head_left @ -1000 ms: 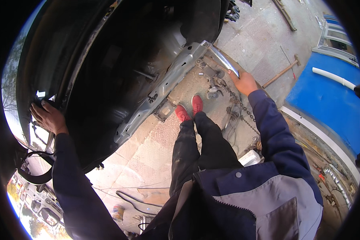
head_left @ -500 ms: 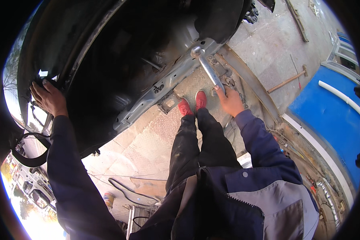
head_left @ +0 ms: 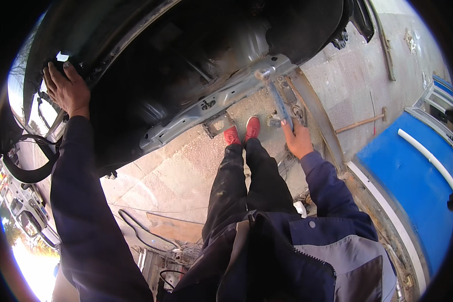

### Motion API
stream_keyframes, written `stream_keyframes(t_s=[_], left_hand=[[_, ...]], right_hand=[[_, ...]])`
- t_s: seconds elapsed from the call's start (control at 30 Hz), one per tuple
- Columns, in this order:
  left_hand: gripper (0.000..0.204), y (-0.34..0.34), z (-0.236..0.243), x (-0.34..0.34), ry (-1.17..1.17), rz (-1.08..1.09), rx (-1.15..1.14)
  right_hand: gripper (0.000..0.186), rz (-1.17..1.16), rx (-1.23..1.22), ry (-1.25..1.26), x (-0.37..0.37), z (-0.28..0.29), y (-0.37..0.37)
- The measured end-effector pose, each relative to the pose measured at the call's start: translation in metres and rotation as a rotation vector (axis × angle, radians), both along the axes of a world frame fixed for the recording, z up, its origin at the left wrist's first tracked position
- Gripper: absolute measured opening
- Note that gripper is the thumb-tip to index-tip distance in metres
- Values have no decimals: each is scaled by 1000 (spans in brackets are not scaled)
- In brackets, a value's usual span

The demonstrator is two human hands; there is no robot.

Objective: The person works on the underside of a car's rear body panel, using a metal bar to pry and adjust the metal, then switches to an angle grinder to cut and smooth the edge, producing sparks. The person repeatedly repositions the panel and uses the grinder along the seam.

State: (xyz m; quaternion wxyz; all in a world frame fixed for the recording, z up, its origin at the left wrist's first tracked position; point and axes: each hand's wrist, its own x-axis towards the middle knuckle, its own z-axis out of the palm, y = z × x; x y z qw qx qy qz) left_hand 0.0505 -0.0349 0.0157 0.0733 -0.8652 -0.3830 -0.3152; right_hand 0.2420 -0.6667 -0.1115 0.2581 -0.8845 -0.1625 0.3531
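Note:
At the left, my left hand (head_left: 68, 89) rests with extended fingers on the dark edge of a raised vehicle panel (head_left: 93, 55). Low on the right, my right hand (head_left: 299, 139) is wrapped round a silver metal bar-shaped tool (head_left: 278, 100) with a short rounded head. Motion smears that head, so its exact kind is unclear. It hangs close to the right end of a grey metal crossmember (head_left: 186, 111) of the vehicle body; I cannot tell whether they touch. Inside the dark cavity (head_left: 131, 100) above the crossmember, much is in shadow.
My red shoes (head_left: 231, 135) stand on the concrete floor. Right of them lie a rusty metal beam (head_left: 321, 118), a wooden-handled hammer (head_left: 360, 124) and a blue panel (head_left: 402, 151) bearing a white tube. A black hose (head_left: 136, 229) and boards lie at lower left.
The view has shifted slightly. My right hand and the silver tool sit a little lower and farther right, and the tool has blurred. My left hand stays on the dark panel.

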Motion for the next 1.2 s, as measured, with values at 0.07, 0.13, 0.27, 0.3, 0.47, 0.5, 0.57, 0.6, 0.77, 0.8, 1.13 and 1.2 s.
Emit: stream_keyframes(t_s=[0.07, 0.13, 0.27, 0.3, 0.47, 0.5, 0.57, 0.6, 0.77, 0.8, 1.13, 1.2], left_hand=[[71, -2, 1, 0, 2, -1, -11], [71, -4, 1, 1, -3, -6, -15], [72, -6, 2, 2, -9, -20, -23], [73, -5, 2, 1, -18, -16, -23], [73, -3, 2, 2, -40, -35, -1], [73, -5, 1, 2, -40, -36, -4], [73, -5, 1, 1, -36, -55, -11], [73, -5, 1, 1, -38, -50, -6], [73, -5, 0, 1, -42, -36, -7], [73, -6, 0, 1, -34, -37, -21], [71, 0, 3, -4, 75, -37, 29], [71, 2, 2, -4, 90, -24, 39]], right_hand=[[67, 37, 69, 12, -15, 2, 4], [65, 65, 73, 31, -34, -12, 14], [67, 127, -233, 108, -45, -35, 27], [67, 182, -95, 25, -43, -35, 28], [65, 138, 29, 85, -44, -5, 25], [66, 130, 85, 81, -46, -3, 28], [68, 180, -15, 56, -56, -9, 38], [69, 208, -107, 79, -57, -18, 44], [75, 131, -105, 130, -64, -39, 33], [76, 130, -97, 142, -65, -37, 26], [75, -11, -54, 435, -102, -26, 28], [66, -244, 20, 782, -121, -13, 6]])
